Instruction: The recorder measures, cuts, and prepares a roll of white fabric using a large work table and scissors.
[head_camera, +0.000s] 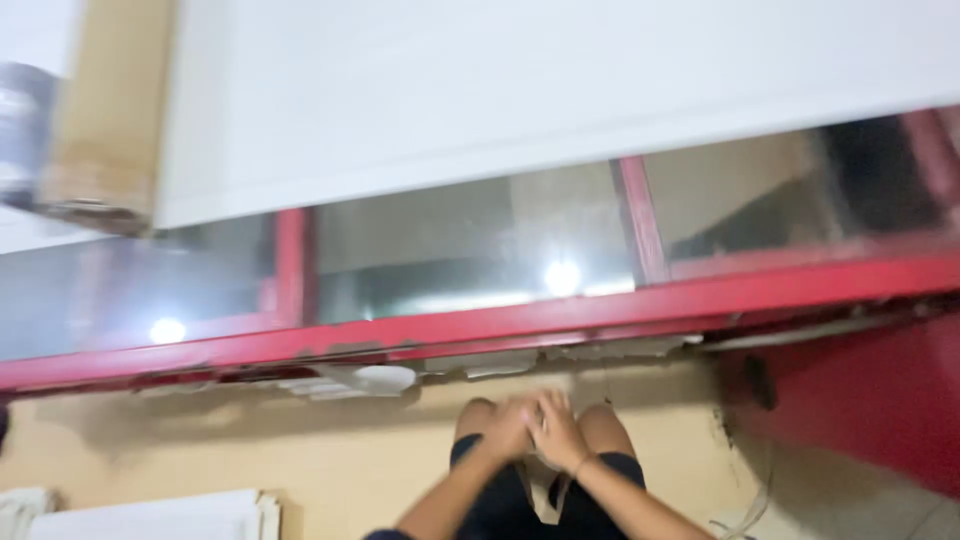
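both hands, left hand (510, 428), right hand (560, 432), clasped over knees (478, 412); blurred

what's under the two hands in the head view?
The left hand and right hand are pressed together over the person's bare knees and dark shorts. A pale scrap shows below them. Motion blur and the hands hide whatever they may be gripping.

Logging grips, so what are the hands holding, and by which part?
Cannot tell: left hand and right hand are pressed together above the knees, blurred.
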